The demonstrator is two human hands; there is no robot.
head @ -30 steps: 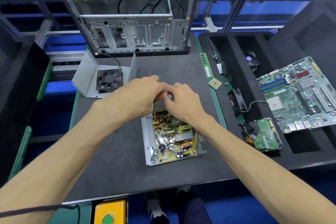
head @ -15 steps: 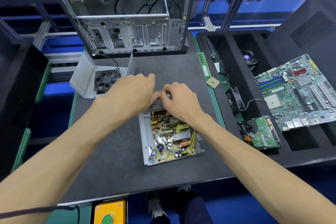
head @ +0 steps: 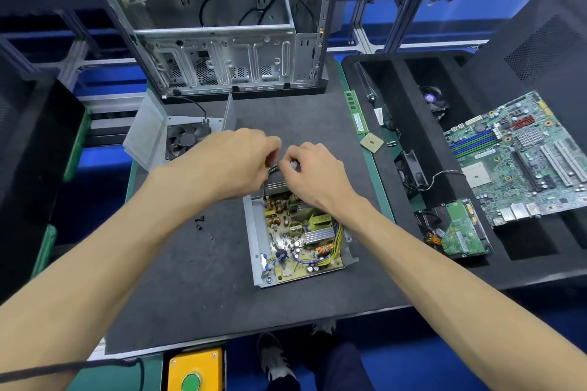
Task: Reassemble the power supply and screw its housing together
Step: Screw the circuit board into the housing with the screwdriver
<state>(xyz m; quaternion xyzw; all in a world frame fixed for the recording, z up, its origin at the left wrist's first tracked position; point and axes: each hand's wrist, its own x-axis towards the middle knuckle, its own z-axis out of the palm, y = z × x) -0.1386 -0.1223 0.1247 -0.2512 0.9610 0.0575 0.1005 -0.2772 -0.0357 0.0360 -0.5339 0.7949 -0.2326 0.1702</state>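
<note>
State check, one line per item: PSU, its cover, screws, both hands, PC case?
power supply: housing open, circuit board exposed
fan cover: off, lying apart at upper left
screws: loose on the mat
cable bundle: pinched between both hands
left hand: gripping cables
right hand: gripping cables
computer case: side open, gutted

Both forearms extend forward, converging. Left hand [head: 230, 162] and right hand [head: 314, 173] are knuckles-up with fingers curled, fingertips nearly meeting and pinching a wire bundle [head: 275, 167].
</note>
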